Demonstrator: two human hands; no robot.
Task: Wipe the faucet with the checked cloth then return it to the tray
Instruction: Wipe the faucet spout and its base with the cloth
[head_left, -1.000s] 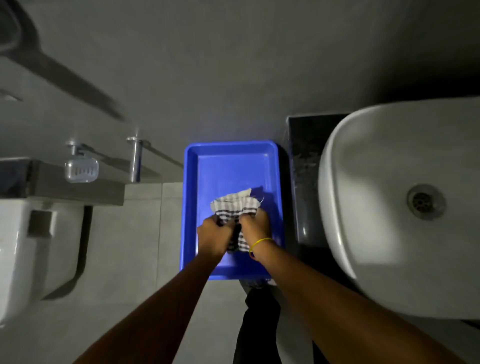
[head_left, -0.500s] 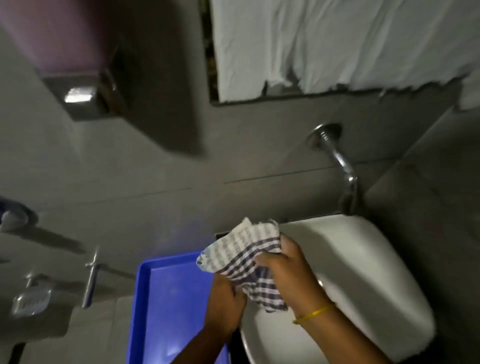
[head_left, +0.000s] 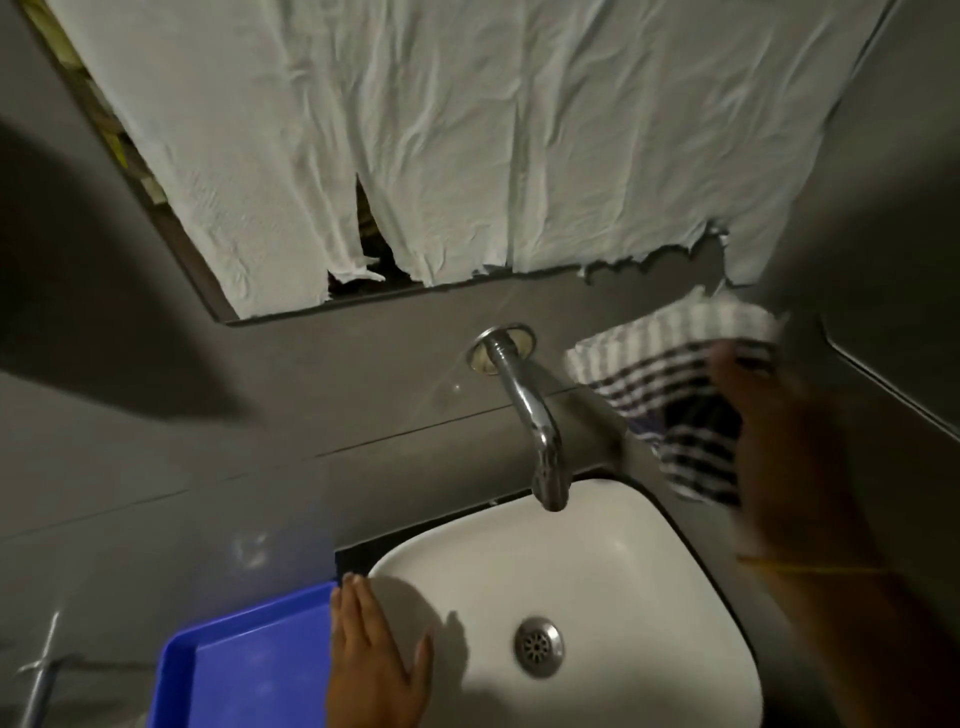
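Observation:
A chrome faucet (head_left: 530, 415) juts from the grey wall and curves down over the white basin (head_left: 639, 561). My right hand (head_left: 779, 447), blurred by motion, grips the checked cloth (head_left: 670, 374) just right of the faucet; the cloth is apart from the spout. My left hand (head_left: 374, 654) rests flat, fingers spread, on the basin's left rim. The blue tray (head_left: 244, 670) lies at the lower left, beside the basin, with nothing in its visible part.
A mirror covered with white crumpled paper (head_left: 441, 156) fills the wall above the faucet. The basin drain (head_left: 538, 647) sits in the bowl's middle. A metal fitting (head_left: 41, 680) shows at the far lower left.
The view rose from the tray to the faucet. My right hand carried the cloth up and to the right of the spout. My left hand released the cloth and settled on the basin rim.

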